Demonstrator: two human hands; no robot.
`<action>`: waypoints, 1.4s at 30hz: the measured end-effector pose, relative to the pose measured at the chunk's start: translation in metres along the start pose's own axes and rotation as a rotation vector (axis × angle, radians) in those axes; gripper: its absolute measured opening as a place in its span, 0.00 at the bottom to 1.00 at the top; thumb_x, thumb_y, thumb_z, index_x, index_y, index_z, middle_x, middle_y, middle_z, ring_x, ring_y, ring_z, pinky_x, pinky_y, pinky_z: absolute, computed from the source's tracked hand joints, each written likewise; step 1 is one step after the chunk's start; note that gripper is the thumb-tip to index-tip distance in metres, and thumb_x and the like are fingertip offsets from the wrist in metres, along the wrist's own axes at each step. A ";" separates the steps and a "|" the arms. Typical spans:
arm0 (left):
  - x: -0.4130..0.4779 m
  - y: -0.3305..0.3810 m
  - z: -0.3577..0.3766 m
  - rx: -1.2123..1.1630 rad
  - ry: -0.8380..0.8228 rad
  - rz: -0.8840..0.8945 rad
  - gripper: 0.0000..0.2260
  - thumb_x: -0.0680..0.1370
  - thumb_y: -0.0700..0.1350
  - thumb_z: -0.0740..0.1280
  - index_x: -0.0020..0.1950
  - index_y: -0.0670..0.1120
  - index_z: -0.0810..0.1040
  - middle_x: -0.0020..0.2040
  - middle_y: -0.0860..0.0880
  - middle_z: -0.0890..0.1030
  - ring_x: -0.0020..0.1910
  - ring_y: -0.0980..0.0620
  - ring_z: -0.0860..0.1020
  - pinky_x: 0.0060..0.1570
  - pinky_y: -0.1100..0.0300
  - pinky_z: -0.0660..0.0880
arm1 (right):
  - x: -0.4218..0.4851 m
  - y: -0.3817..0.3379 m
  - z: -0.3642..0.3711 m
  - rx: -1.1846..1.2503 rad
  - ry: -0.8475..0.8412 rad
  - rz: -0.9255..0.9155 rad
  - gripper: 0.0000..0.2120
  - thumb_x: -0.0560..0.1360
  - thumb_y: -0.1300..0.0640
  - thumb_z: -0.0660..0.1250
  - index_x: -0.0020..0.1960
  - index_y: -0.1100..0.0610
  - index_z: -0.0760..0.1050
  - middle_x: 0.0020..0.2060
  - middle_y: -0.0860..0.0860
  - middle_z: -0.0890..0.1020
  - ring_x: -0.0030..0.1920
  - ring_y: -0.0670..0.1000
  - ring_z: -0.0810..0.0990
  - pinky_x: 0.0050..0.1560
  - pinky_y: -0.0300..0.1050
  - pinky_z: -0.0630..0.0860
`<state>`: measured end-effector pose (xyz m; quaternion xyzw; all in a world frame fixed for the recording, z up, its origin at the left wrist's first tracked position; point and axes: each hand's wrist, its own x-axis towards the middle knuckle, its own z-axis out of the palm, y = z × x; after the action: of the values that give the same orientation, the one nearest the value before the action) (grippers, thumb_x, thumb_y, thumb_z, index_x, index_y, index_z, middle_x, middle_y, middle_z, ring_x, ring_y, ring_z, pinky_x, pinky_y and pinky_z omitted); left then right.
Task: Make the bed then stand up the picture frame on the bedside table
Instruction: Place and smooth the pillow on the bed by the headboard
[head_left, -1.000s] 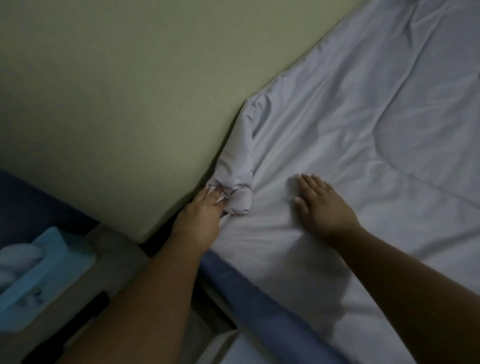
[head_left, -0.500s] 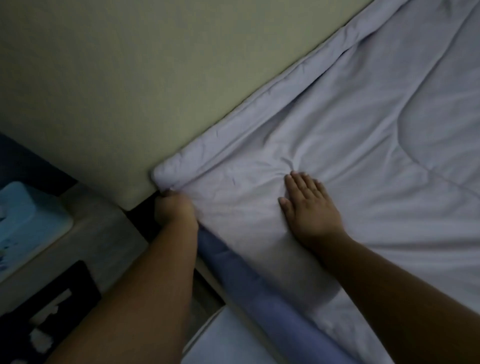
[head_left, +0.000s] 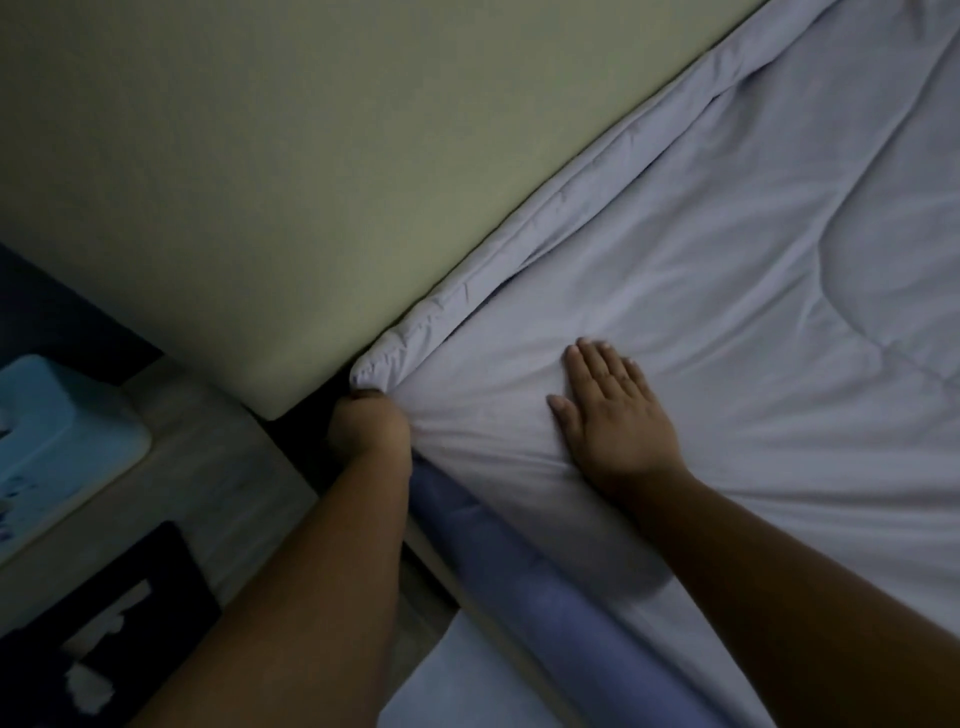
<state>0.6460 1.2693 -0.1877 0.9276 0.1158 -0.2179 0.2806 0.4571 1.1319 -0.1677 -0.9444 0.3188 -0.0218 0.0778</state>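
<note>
A pale lilac quilt (head_left: 727, 291) covers the bed, its top edge lying along the cream headboard (head_left: 311, 182). My left hand (head_left: 370, 427) is closed on the quilt's corner at the headboard's lower end, fingers hidden in the fabric. My right hand (head_left: 618, 410) lies flat, palm down, on the quilt just right of that corner, fingers spread. A black picture frame (head_left: 111, 618) lies flat on the bedside table (head_left: 218, 483) at lower left.
A light blue box (head_left: 57, 441) sits on the bedside table's far left. A blue sheet edge (head_left: 498, 561) shows along the mattress side below the quilt. A dark gap separates the headboard from the table.
My left hand pulled the bunched quilt corner down and left to the headboard's end, so the top edge now lies straight. My right hand stayed pressed flat on the quilt.
</note>
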 end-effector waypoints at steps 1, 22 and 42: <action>0.002 -0.002 0.001 0.033 -0.002 0.011 0.19 0.83 0.42 0.51 0.66 0.31 0.69 0.66 0.33 0.72 0.65 0.36 0.73 0.62 0.49 0.71 | 0.001 -0.004 0.001 0.007 0.003 -0.015 0.33 0.76 0.40 0.40 0.75 0.57 0.56 0.75 0.54 0.60 0.76 0.53 0.55 0.73 0.45 0.44; -0.124 0.055 -0.017 0.070 0.339 0.825 0.24 0.77 0.50 0.55 0.71 0.43 0.66 0.72 0.40 0.66 0.70 0.39 0.66 0.69 0.46 0.62 | -0.004 0.033 -0.078 0.131 -0.118 -0.051 0.28 0.81 0.44 0.42 0.76 0.55 0.43 0.77 0.51 0.46 0.77 0.49 0.42 0.74 0.45 0.38; -0.489 0.181 0.162 0.396 -0.122 1.367 0.25 0.81 0.53 0.52 0.78 0.51 0.50 0.79 0.52 0.46 0.78 0.49 0.45 0.77 0.51 0.45 | -0.203 0.397 -0.229 0.092 0.144 0.389 0.28 0.81 0.44 0.46 0.76 0.56 0.49 0.77 0.52 0.52 0.77 0.51 0.47 0.76 0.47 0.42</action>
<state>0.2230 0.9839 0.0058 0.8122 -0.5492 -0.0617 0.1868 0.0376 0.9130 -0.0039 -0.8565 0.4985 -0.0882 0.1007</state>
